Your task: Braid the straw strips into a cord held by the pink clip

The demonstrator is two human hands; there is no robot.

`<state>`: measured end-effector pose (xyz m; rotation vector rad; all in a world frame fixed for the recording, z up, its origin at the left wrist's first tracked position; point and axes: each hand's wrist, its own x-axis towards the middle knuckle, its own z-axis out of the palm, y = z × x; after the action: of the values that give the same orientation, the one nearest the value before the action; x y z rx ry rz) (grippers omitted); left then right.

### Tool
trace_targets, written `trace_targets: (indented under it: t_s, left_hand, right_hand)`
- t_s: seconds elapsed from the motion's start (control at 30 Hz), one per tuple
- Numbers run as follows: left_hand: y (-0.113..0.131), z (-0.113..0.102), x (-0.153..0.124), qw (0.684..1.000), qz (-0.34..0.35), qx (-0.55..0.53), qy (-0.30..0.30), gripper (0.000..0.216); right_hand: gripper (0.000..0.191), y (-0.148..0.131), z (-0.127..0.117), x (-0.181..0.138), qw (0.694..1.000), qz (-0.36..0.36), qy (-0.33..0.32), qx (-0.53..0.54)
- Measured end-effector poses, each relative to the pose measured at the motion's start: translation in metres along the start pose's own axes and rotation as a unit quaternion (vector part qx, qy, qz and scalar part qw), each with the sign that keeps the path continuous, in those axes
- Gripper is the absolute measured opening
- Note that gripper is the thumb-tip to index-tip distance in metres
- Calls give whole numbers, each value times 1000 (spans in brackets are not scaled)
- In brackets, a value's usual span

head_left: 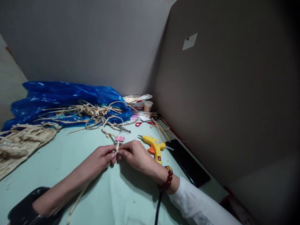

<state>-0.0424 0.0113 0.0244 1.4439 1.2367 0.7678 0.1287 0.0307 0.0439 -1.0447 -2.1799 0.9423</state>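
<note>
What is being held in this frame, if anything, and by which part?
Both the left hand and the right hand pinch the straw braid with their fingertips, at its near end just below the pink clip clamped on it.

- The worktop is pale mint green.
- The plastic bag is glossy bright blue.
- The straw cord is pale tan, like the woven mat.
- The binder clip is pink.
- The glue gun is yellow with an orange trigger and a red switch.
- The scissors have red handles.
- The bead bracelet is dark red.
- The sleeve is white.
- The flat slab beside the glue gun is black.
- The walls are plain grey.
</note>
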Motion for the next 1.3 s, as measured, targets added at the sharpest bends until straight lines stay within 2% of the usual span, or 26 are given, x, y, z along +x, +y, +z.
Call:
trace_targets:
  t_s: [0.1, 0.27, 0.4, 0.6, 0.77, 0.9, 1.0, 1.13, 1.3]
  left_hand:
    - [1, 2, -2, 996, 24, 76, 45, 20]
    - [10, 10, -8, 976, 40, 186, 103, 33]
    - [11, 10, -8, 966, 45, 220, 129, 33]
    - [4, 5, 0, 994, -36, 49, 92, 21]
    - [8, 9, 2, 992, -60, 27, 108, 22]
    - [7, 11, 3, 987, -36, 52, 145, 22]
    - [4, 12, 2, 986, -21, 58, 156, 20]
    - [4, 12, -2, 991, -21, 32, 131, 20]
    - [6, 10, -6, 991, -65, -80, 80, 25]
  right_hand:
    - [25, -3, 0, -3, 997, -17, 9, -79]
    - [23, -6, 4, -6, 977, -5, 29, -212]
    - [22, -5, 5, -8, 956, -13, 15, -293]
    - [20, -3, -2, -8, 963, -57, -17, -262]
    - [19, -10, -7, -8, 959, -50, -23, -279]
    - [17, -14, -3, -11, 946, -29, 27, -321]
    - [15, -15, 6, -14, 936, -51, 70, -342]
    - [15, -14, 21, -21, 932, -76, 81, -345]
    - [13, -15, 34, -27, 913, -127, 95, -375]
